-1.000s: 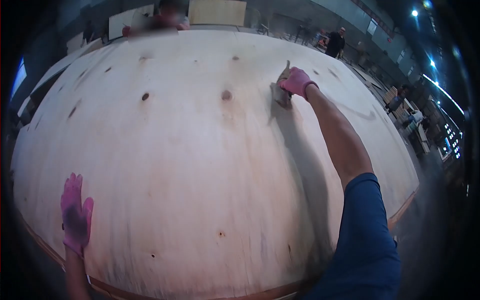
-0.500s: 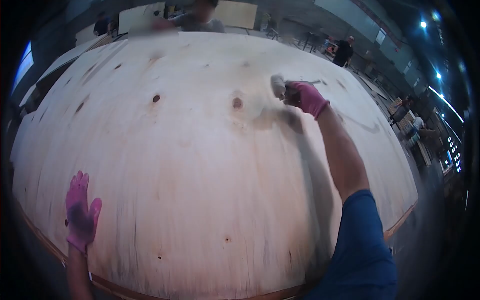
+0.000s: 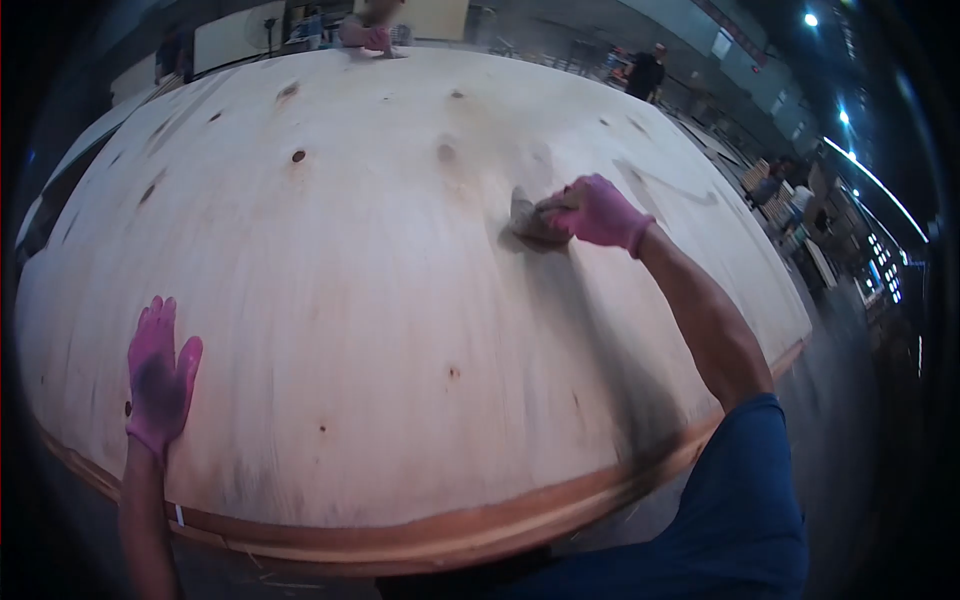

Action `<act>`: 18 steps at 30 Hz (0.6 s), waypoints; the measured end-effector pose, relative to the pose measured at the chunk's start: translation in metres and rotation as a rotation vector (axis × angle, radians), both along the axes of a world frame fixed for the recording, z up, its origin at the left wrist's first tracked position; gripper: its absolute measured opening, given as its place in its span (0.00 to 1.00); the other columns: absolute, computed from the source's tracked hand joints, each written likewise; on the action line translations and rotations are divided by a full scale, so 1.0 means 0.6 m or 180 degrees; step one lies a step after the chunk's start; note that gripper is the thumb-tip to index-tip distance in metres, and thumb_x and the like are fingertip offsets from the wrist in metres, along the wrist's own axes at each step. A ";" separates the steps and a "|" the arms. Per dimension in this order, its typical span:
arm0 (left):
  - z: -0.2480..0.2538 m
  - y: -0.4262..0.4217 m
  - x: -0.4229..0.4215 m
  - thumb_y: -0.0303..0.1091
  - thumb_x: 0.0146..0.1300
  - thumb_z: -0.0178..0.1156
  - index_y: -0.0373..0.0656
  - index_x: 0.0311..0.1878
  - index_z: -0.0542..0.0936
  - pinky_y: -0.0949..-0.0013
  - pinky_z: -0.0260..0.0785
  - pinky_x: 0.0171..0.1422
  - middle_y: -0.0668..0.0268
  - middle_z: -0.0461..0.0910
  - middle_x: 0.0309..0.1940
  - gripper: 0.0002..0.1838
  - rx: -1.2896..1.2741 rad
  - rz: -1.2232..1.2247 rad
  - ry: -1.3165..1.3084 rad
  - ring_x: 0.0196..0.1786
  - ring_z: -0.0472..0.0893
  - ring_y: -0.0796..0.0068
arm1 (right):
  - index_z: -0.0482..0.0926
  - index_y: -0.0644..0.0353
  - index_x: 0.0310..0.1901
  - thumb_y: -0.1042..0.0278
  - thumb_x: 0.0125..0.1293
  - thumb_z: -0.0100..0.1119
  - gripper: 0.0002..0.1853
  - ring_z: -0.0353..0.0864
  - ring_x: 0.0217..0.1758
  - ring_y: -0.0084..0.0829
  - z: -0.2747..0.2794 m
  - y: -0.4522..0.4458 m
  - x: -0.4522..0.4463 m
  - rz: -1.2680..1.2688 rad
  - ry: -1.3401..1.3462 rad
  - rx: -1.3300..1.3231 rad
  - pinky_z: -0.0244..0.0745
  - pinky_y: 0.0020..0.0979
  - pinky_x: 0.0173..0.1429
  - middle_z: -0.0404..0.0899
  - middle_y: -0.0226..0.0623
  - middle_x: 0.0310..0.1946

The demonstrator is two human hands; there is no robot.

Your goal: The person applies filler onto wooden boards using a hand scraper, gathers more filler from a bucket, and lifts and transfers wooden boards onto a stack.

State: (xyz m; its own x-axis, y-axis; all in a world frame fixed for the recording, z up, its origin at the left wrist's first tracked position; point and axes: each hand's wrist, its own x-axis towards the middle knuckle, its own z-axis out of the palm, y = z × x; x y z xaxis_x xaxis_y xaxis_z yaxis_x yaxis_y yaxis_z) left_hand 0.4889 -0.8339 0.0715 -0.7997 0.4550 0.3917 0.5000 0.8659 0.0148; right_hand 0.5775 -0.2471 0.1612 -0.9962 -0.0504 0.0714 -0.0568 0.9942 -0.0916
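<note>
My right hand (image 3: 597,212), in a pink glove, is closed around a putty knife (image 3: 531,219). Its wide greyish blade points left and is against or very close to the pale plywood sheet (image 3: 380,300); the handle is hidden in the fist. Below and to the left, my left hand (image 3: 160,372) lies flat on the sheet in a matching pink glove, darkly stained on its back, fingers stretched out. Dark knots mark the wood, among them a round knot (image 3: 298,156) and a paler, smeared knot (image 3: 446,152).
The sheet tops a stack whose brown edge (image 3: 400,540) curves along my side. Across it, a person's gloved hand (image 3: 377,40) rests near the far edge. Another person (image 3: 646,73) in dark clothes stands farther back. Stacked boards and more people are at the right.
My right hand has brought the putty knife down and nearer to me, blade toward the wood. My left hand stays flat. The view has shifted, showing more of the near edge.
</note>
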 end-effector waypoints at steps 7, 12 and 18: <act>-0.016 -0.299 -0.064 0.33 0.72 0.53 0.31 0.70 0.65 0.56 0.55 0.78 0.44 0.67 0.69 0.27 0.0141 0.0191 -0.0146 0.73 0.66 0.50 | 0.88 0.38 0.47 0.61 0.60 0.63 0.14 0.83 0.42 0.37 -0.030 -0.080 0.247 0.0072 0.0438 0.0654 0.77 0.38 0.51 0.86 0.29 0.39; -0.086 -0.427 -0.096 0.32 0.75 0.49 0.30 0.71 0.63 0.57 0.55 0.79 0.46 0.66 0.70 0.25 0.3205 -0.0332 -0.1097 0.75 0.63 0.53 | 0.88 0.56 0.44 0.57 0.58 0.66 0.16 0.86 0.41 0.43 -0.030 -0.013 0.127 -0.0018 0.0376 0.0633 0.80 0.37 0.46 0.86 0.47 0.38; -0.116 -0.473 -0.158 0.32 0.76 0.49 0.29 0.71 0.63 0.58 0.56 0.79 0.46 0.65 0.70 0.25 0.1290 -0.0316 -0.0236 0.75 0.62 0.52 | 0.87 0.56 0.49 0.63 0.63 0.63 0.14 0.84 0.33 0.29 -0.011 -0.117 0.288 0.0228 0.0050 -0.0460 0.79 0.30 0.42 0.88 0.39 0.38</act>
State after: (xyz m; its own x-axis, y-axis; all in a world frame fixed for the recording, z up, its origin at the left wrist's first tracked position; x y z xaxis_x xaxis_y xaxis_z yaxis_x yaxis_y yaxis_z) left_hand 0.3943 -1.1179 0.0021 -0.7925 0.3522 0.4979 0.5654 0.7303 0.3833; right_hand 0.7506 -0.3175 0.1547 -0.9891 -0.1092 0.0985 -0.1296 0.9640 -0.2320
